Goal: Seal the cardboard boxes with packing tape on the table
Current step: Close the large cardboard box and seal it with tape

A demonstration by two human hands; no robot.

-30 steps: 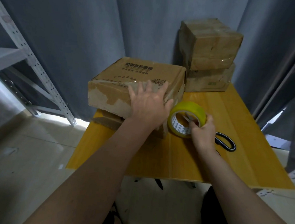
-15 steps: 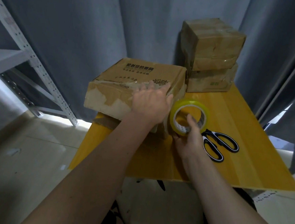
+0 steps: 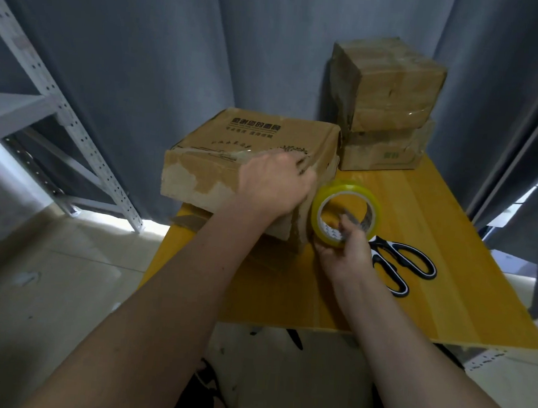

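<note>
A wide, worn cardboard box (image 3: pixel 260 138) with printed characters lies on another flattened box at the left of the yellow table (image 3: pixel 448 282). My left hand (image 3: pixel 272 184) presses on the box's near right corner, fingers bent over the top edge. My right hand (image 3: pixel 344 255) grips the yellow roll of packing tape (image 3: pixel 345 214), fingers through its core, right beside the box's side. Two taped boxes (image 3: pixel 389 94) are stacked at the back right.
Black-handled scissors (image 3: pixel 401 265) lie on the table right of my right hand. A white metal shelf frame (image 3: pixel 59 107) stands at the left, and grey curtains hang behind. The table's near edge runs just beyond my forearms.
My left hand slid from flat on the box front up to its top right corner. My right hand shifted its hold on the tape roll, uncovering the scissors.
</note>
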